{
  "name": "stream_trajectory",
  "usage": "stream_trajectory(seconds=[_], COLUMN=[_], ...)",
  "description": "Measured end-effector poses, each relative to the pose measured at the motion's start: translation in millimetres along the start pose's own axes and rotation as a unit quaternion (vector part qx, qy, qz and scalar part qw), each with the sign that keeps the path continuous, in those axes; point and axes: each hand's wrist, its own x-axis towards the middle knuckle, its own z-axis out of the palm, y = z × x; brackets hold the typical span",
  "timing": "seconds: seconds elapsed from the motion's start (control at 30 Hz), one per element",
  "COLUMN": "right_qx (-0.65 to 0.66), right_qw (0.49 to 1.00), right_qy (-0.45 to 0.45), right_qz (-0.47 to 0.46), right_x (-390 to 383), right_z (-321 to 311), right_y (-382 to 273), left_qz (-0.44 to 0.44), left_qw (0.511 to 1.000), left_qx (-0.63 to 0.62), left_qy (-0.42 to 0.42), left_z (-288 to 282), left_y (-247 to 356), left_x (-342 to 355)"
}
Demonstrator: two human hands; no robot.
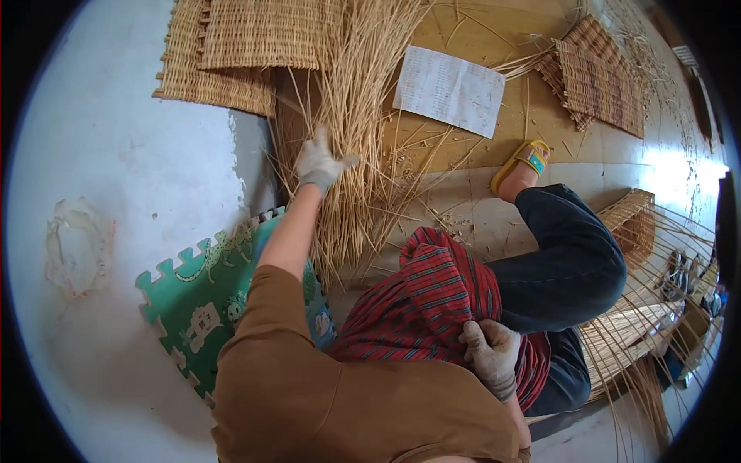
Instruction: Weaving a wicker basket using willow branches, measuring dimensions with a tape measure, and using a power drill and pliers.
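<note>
My left hand (pixel 319 163), in a pale work glove, reaches to the left edge of a large heap of long tan wicker strands (pixel 359 139). Its thumb stands out to the right and a finger points away from me; no strand is plainly gripped. Over my lap lies a red striped cloth (pixel 432 289). My right hand (pixel 492 353), also gloved, rests against that cloth with its fingers curled in. Whatever those fingers may hold is hidden.
Woven wicker panels (pixel 266 35) lie beyond the heap, with more panels (pixel 602 77) at far right. A printed paper sheet (pixel 451 89) lies on the floor. A green foam mat (pixel 193 309) is at left, a partly woven basket (pixel 633 224) at right. My foot wears a yellow slipper (pixel 513 162).
</note>
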Motion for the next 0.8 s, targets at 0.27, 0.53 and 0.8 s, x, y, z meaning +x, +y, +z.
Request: stream_trajectory(seconds=[0.27, 0.53, 0.8], right_qx=[-0.031, -0.019, -0.014], right_qw=[0.999, 1.0, 0.999], right_qy=[0.008, 0.005, 0.005], right_qz=[0.012, 0.024, 0.038], right_x=[0.1, -2.4, 1.4], right_z=[1.9, 4.8, -0.4], right_y=[-4.4, -9.9, -6.4], left_qz=[-0.012, -0.027, -0.058], left_qw=[0.994, 0.934, 0.984], left_qx=[-0.1, -0.319, -0.089], left_qy=[-0.053, 0.16, 0.144], left_z=[55.6, 106.0, 29.8], left_y=[132.6, 96.6, 58.6], left_x=[-17.0, 16.8, -27.4])
